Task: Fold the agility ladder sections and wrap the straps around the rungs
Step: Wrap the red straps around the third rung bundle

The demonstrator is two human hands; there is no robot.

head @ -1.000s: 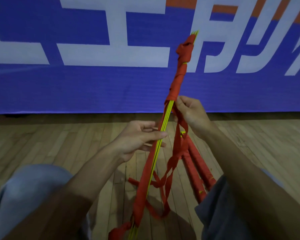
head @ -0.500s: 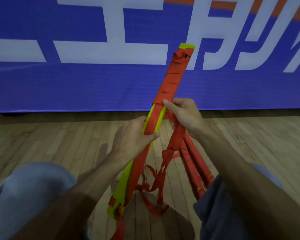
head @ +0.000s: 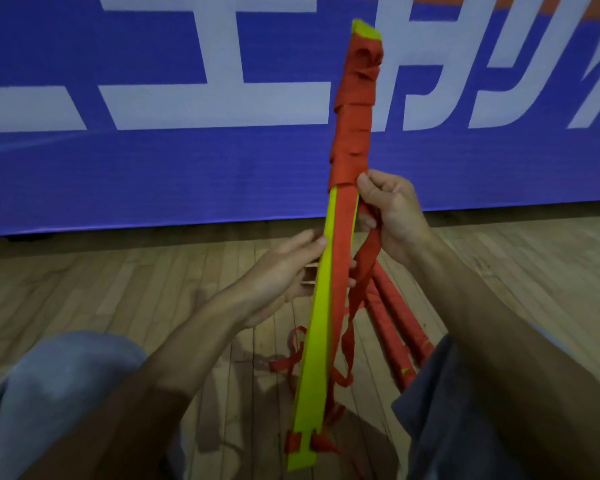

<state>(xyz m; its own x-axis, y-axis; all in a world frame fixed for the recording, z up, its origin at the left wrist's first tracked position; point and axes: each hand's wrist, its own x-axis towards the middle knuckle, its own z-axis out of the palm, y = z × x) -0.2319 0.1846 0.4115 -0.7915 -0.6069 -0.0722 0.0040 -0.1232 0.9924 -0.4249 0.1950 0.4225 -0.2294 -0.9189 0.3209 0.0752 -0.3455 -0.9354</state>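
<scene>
The left hand [head: 281,271] has loosely spread fingers resting against the yellow rungs [head: 317,327], held upright over the wooden floor [head: 118,289]. The right hand [head: 392,216] pinches the red strap [head: 364,261] just below the wrapped upper part.

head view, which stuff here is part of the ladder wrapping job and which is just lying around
Part of the job:
- stack of yellow rungs, held up
- red strap, wound round the top part
- loose strap hanging below
- left hand steadying the rungs
- right hand gripping the strap

Lying about:
- wrapped bundles on the wooden floor
- blue banner behind
</scene>
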